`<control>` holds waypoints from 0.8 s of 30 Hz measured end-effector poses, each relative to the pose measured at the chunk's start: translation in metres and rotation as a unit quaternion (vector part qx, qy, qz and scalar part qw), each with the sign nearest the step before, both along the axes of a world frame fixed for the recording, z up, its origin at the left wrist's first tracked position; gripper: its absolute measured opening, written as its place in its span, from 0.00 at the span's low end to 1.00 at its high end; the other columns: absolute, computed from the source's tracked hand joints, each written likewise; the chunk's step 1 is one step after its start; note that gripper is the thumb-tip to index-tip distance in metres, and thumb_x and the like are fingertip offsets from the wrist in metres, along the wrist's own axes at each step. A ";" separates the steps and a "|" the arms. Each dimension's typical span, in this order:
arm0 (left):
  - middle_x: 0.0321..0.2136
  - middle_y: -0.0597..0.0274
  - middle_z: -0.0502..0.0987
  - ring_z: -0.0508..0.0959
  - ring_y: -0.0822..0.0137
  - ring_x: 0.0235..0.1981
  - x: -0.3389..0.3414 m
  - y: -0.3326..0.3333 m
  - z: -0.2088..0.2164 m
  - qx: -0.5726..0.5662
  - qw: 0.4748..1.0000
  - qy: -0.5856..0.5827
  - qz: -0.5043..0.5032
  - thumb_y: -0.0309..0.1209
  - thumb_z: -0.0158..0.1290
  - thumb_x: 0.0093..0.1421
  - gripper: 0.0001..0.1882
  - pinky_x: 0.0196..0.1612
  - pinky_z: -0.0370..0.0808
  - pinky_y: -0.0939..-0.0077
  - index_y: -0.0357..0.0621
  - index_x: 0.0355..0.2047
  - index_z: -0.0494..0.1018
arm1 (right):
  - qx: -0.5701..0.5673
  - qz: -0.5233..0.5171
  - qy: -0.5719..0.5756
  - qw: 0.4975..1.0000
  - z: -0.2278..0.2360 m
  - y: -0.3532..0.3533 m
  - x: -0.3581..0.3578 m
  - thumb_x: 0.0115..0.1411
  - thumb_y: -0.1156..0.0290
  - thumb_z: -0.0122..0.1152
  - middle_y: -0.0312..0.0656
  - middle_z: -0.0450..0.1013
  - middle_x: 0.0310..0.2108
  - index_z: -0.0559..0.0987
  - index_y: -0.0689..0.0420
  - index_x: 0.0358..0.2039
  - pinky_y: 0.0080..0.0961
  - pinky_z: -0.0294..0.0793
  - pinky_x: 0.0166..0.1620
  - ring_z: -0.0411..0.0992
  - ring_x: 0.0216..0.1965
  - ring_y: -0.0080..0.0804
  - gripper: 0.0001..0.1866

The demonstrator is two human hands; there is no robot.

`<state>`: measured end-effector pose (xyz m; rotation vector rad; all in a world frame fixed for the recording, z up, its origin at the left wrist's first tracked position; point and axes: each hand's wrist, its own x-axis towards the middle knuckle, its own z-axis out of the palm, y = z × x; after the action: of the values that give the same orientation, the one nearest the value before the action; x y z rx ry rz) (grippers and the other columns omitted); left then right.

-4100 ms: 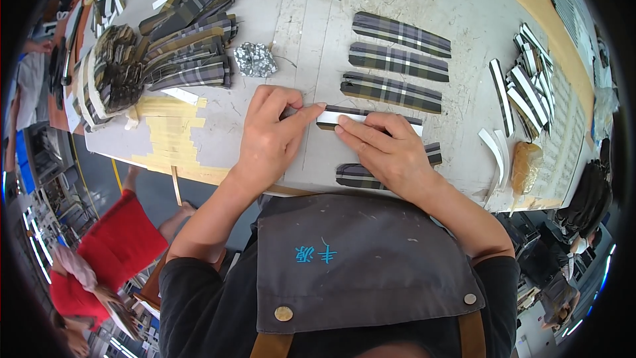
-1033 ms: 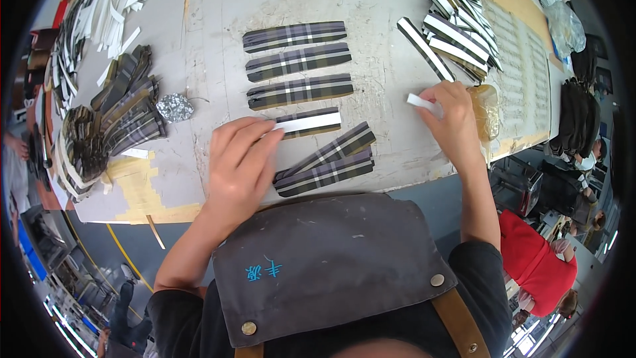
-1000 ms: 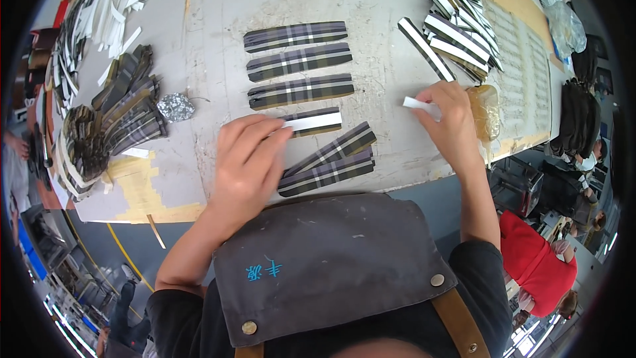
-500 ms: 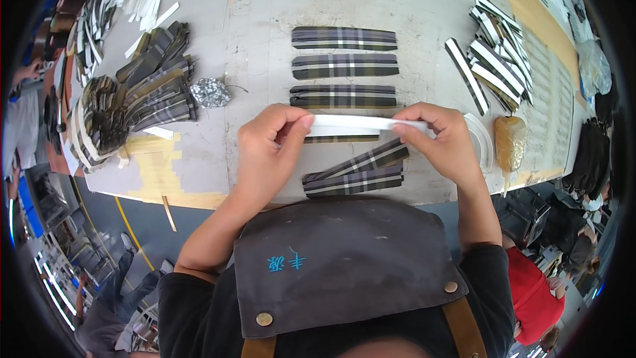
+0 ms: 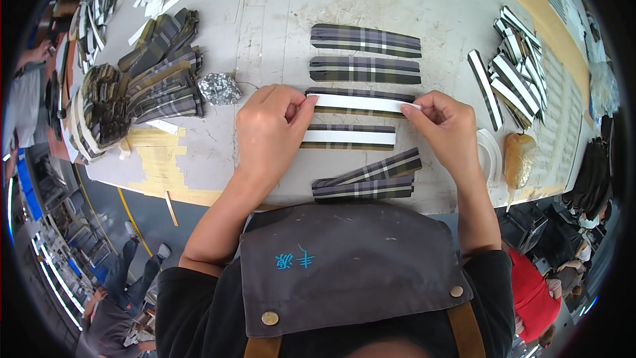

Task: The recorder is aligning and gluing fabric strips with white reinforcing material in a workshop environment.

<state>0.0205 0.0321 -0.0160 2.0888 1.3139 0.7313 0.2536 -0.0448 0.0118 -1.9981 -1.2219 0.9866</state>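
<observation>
Shifted strip: since half a second ago, the white strip has gone from in front of the banded piece to over the covered piece; the pale band is in fuller view.
Left hand: the left hand pinches the white strip's left end between thumb and forefinger.
Right hand: the right hand pinches its right end, thumb uppermost; end-to-end holding probably keeps it straight.
Covered plaid: lies beneath the white strip, dark fabric edges showing along both sides; contact all along cannot be told.
Banded plaid: just nearer the apron than the white strip, roughly parallel; its spacing seems meant to leave finger room.
Plain plaids: two flat pieces, the farther piece and the middle piece, lie beyond the white strip, spread apart, presumably for easy reach.
Crossed plaids: an angled piece overlaps a lower piece, on the apron side of the white strip.
Side stocks: plaid bundle and silvery lump left of the white strip; banded pile right, likely kept clear of the hands.
Writing: blue stitched characters mark the apron; no brand label is legible elsewhere.
</observation>
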 end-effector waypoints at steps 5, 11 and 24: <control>0.15 0.62 0.71 0.71 0.65 0.17 0.002 0.001 0.003 -0.019 1.000 0.005 0.014 0.24 0.64 0.49 0.09 0.21 0.67 0.70 0.40 0.20 0.72 | 0.015 -0.005 -0.018 1.000 -0.005 -0.001 0.001 0.55 0.73 0.68 0.37 0.75 0.17 0.80 0.64 0.25 0.15 0.70 0.25 0.70 0.19 0.15 0.08; 0.15 0.62 0.71 0.70 0.66 0.17 0.003 0.001 0.005 -0.026 1.000 0.010 0.011 0.25 0.64 0.50 0.09 0.21 0.67 0.71 0.41 0.21 0.72 | 0.026 -0.008 -0.057 0.998 -0.006 -0.001 0.002 0.54 0.71 0.68 0.39 0.75 0.16 0.79 0.63 0.23 0.17 0.70 0.23 0.71 0.17 0.19 0.09; 0.15 0.65 0.68 0.64 0.76 0.16 0.001 0.000 0.004 -0.027 0.999 0.021 0.016 0.24 0.63 0.52 0.08 0.19 0.61 0.79 0.36 0.22 0.74 | 0.040 0.025 -0.164 0.985 -0.008 0.001 -0.003 0.52 0.74 0.67 0.39 0.71 0.13 0.75 0.60 0.28 0.24 0.68 0.21 0.69 0.14 0.28 0.08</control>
<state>0.0216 0.0319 -0.0117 2.0558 1.3777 0.6610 0.2502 -0.0443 0.0033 -2.1316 -1.4652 0.6336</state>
